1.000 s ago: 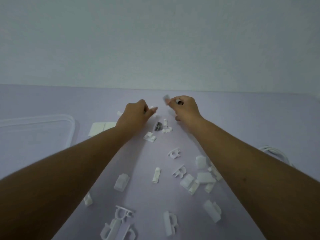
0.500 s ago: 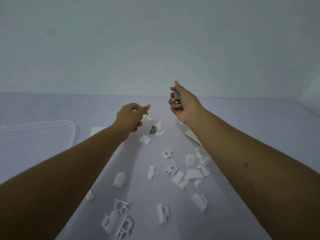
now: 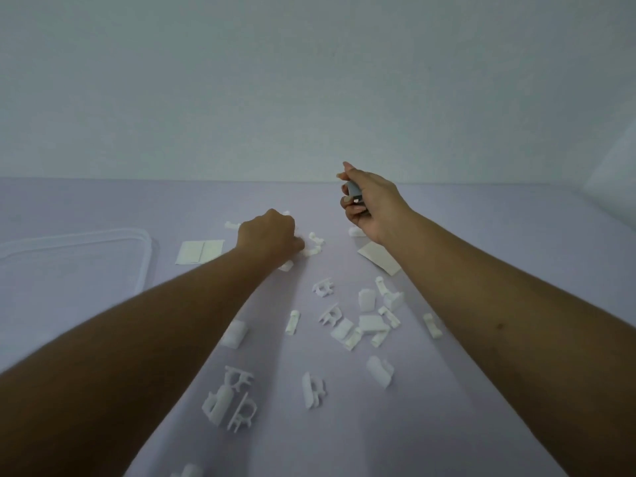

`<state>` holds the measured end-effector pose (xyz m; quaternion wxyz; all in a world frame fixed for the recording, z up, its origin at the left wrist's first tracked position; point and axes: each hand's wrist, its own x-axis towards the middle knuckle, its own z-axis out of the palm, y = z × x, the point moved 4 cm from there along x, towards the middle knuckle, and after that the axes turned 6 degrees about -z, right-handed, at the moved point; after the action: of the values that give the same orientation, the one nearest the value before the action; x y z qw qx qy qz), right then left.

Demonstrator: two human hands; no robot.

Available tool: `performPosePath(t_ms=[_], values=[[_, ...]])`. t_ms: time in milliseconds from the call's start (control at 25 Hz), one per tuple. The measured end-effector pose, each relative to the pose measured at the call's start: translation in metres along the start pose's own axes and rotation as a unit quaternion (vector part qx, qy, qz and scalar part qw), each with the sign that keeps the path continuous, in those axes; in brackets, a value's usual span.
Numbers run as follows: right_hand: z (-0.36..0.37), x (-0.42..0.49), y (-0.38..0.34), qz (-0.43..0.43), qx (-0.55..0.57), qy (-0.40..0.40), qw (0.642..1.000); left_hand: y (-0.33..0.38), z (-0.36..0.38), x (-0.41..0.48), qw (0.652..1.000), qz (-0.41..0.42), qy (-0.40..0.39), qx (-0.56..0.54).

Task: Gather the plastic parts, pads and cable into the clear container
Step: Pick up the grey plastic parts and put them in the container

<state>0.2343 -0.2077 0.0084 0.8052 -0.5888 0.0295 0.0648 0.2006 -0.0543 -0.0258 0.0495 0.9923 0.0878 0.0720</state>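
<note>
Several white plastic parts [image 3: 358, 325] lie scattered over the middle of the lilac table. The clear container [image 3: 146, 259] sits at the left edge. One white pad [image 3: 199, 252] lies beside it, and another pad [image 3: 378, 261] is partly under my right forearm. My left hand [image 3: 270, 237] is down on the table, fingers curled shut at a few small white parts [image 3: 315, 247]; its palm is hidden. My right hand [image 3: 371, 204] is raised above the table, shut on a grey part [image 3: 353, 189] and a small white piece. No cable is in view.
A pale wall rises behind the table's far edge. More white clips [image 3: 229, 399] lie near me between my forearms. A pale object [image 3: 609, 187] shows at the far right edge.
My left hand dropped from a raised pinch to the table, covering the dark part that lay there. My right hand stayed raised with the grey part. The view shifted slightly.
</note>
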Motion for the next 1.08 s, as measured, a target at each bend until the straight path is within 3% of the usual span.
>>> performPosePath(t_ms=[80, 160, 240, 320, 400, 440, 480, 600, 800, 920, 1080], values=[[0.0, -0.01, -0.004, 0.041, 0.0, -0.001, 0.999, -0.008, -0.014, -0.006, 0.996, -0.033, -0.019, -0.087], [0.005, -0.026, -0.007, 0.1, -0.01, -0.02, 0.995, -0.022, -0.033, -0.013, 0.965, -0.074, -0.067, -0.242], [0.015, -0.046, -0.011, 0.133, -0.038, -0.045, 0.989, -0.037, -0.056, -0.03, 0.879, -0.142, -0.122, -0.438], [0.032, -0.069, -0.017, 0.136, -0.052, -0.072, 0.987, -0.059, -0.078, -0.055, 0.788, -0.176, -0.164, -0.567], [0.058, -0.095, -0.023, 0.126, -0.06, -0.113, 0.984, -0.085, -0.099, -0.084, 0.729, -0.175, -0.186, -0.635], [0.075, -0.11, -0.024, 0.119, -0.073, -0.143, 0.98, -0.103, -0.11, -0.102, 0.716, -0.178, -0.184, -0.649], [0.094, -0.127, -0.022, 0.112, -0.093, -0.178, 0.973, -0.123, -0.119, -0.122, 0.716, -0.187, -0.177, -0.649], [0.148, -0.176, -0.011, 0.074, -0.202, -0.301, 0.929, -0.175, -0.132, -0.178, 0.763, -0.241, -0.166, -0.577], [0.207, -0.262, 0.032, -0.002, -0.423, -0.506, 0.752, -0.233, -0.121, -0.257, 0.824, -0.309, -0.264, -0.395], [0.217, -0.286, 0.061, -0.022, -0.509, -0.56, 0.653, -0.238, -0.107, -0.283, 0.852, -0.297, -0.324, -0.284], [0.222, -0.294, 0.076, -0.079, -0.561, -0.553, 0.61, -0.23, -0.097, -0.302, 0.855, -0.279, -0.368, -0.237]])
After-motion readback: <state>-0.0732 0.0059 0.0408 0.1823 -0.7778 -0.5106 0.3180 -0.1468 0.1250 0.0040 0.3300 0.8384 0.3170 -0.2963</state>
